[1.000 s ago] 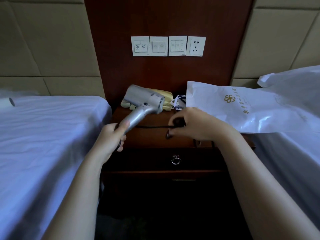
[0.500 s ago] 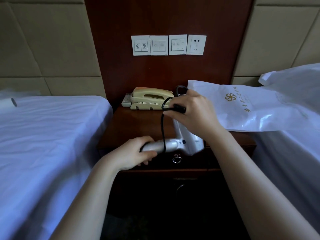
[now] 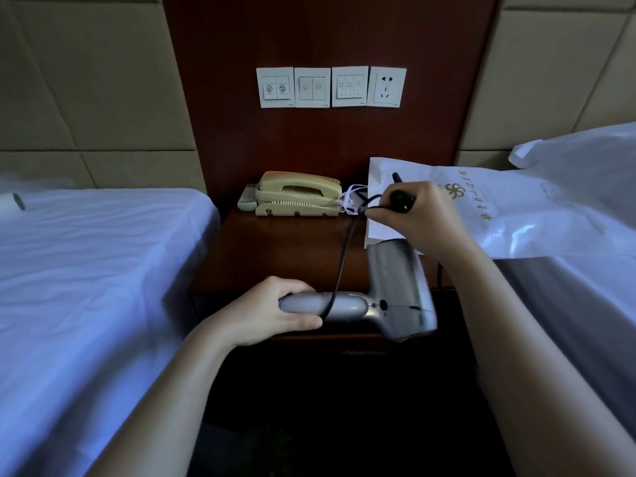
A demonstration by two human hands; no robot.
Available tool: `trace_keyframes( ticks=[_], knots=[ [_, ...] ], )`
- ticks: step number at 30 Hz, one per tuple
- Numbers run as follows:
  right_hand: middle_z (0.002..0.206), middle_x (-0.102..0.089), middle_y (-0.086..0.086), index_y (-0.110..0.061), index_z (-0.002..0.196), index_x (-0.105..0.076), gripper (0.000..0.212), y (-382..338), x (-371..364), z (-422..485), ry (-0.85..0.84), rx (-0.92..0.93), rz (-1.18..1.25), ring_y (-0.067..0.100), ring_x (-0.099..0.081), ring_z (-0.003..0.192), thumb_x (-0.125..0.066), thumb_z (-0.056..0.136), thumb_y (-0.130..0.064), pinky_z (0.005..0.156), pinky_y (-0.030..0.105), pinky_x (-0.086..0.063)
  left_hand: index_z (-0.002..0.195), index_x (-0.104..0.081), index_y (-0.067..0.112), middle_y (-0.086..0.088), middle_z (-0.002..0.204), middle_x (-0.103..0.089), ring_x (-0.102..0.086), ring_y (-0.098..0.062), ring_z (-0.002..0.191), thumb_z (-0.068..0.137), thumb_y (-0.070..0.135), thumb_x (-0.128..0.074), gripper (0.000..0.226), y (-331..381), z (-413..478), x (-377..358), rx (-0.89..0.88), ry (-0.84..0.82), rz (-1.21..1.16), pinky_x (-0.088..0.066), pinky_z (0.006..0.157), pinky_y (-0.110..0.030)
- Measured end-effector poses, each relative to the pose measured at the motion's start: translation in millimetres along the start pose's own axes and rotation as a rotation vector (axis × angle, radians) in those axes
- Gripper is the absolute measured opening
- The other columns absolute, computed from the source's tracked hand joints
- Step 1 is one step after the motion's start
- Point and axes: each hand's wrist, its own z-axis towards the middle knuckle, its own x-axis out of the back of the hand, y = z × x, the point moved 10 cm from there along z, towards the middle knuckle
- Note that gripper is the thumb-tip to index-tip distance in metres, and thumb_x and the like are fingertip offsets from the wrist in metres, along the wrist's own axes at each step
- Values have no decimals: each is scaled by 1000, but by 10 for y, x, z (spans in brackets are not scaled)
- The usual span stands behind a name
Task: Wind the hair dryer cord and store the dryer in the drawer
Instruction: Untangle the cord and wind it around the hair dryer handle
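Observation:
A silver hair dryer (image 3: 395, 290) hangs level in front of the wooden nightstand (image 3: 275, 249). Its handle points left and its barrel points away from me. My left hand (image 3: 272, 311) grips the end of the handle. A black cord (image 3: 344, 256) crosses the handle and rises to my right hand (image 3: 426, 218). That hand is closed on the black plug and a loop of cord, above the dryer's barrel. The drawer front (image 3: 344, 346) sits dark and shut below the dryer, partly hidden by it.
A beige telephone (image 3: 297, 194) and a remote (image 3: 247, 201) lie at the back of the nightstand. A white paper bag (image 3: 516, 215) leans in from the right bed. White beds flank both sides. Switch plates and a socket (image 3: 387, 86) are on the wall panel.
The dryer came down from above the nightstand top to its front edge and turned handle-left. My right hand rose with the plug and shifted right, drawing the cord up over the handle.

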Motion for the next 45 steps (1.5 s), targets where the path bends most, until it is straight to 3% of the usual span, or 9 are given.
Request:
trace_keyframes(
  ticks=[4,8,11,14,16,26,34,40,45],
  knots=[
    [54,-46,2,-9,62,-59,27,240,-25,0,-96,-99,230,12,-39,51,-77,75,-24,51,24,-32,94,-69,27,16,48,-55,-41,5,37,72,21,-77,24,-11,-48,-28,49,-48,-202,-30,37,-10],
    [50,-47,3,-18,56,-61,24,567,-187,-137,-241,-289,399,17,-37,47,-76,75,-23,44,24,-32,92,-74,25,10,47,-40,-28,-4,37,65,27,-82,28,-109,-73,-39,122,-80,-285,-19,36,-16],
    [64,-51,15,5,70,-60,15,745,-335,-282,-323,-383,353,23,-42,61,-66,81,-2,54,30,-37,97,-73,16,4,49,-32,-23,-6,38,63,27,-83,37,-137,-79,-36,140,-77,-411,-16,38,-15],
    [43,-49,-6,0,58,-46,29,838,-412,-384,-349,-454,367,12,-38,49,-54,86,4,48,23,-34,97,-68,14,7,48,-28,-19,-2,37,44,45,-90,66,-183,-67,40,134,10,-607,-18,37,-9],
    [46,-53,-7,-2,63,-54,22,824,-504,-428,-424,-434,364,13,-44,52,-60,83,-7,51,22,-38,98,-64,14,8,47,-28,-19,0,35,42,50,-89,71,-249,-51,132,140,107,-686,-19,35,-8],
    [51,-55,-11,-22,71,-65,19,518,-900,-668,-814,-299,154,1,-49,52,-64,85,-35,47,13,-36,96,-63,13,15,42,-31,-23,-1,35,80,30,-69,24,-529,-5,559,225,579,-642,-17,32,-12],
    [45,-55,-7,-30,53,-57,32,169,-737,-327,-711,-159,-2,1,-45,39,-66,84,-32,46,11,-35,67,-62,14,2,52,-46,-41,-16,51,76,35,-73,25,-540,39,924,237,873,-91,-32,52,-30],
    [63,-55,2,-13,70,-61,26,9,-408,53,-285,9,-210,24,-53,66,-63,84,-35,62,36,-42,68,-62,36,8,63,-62,-57,-10,60,70,42,-76,15,-464,315,856,261,638,127,-40,55,-28],
    [68,-49,1,-19,77,-67,18,157,-190,148,-88,24,-201,13,-48,67,-65,84,-35,59,28,-38,74,-70,31,2,66,-65,-57,-13,62,66,46,-78,19,-452,421,795,256,420,168,-39,60,-29]
  ],
)
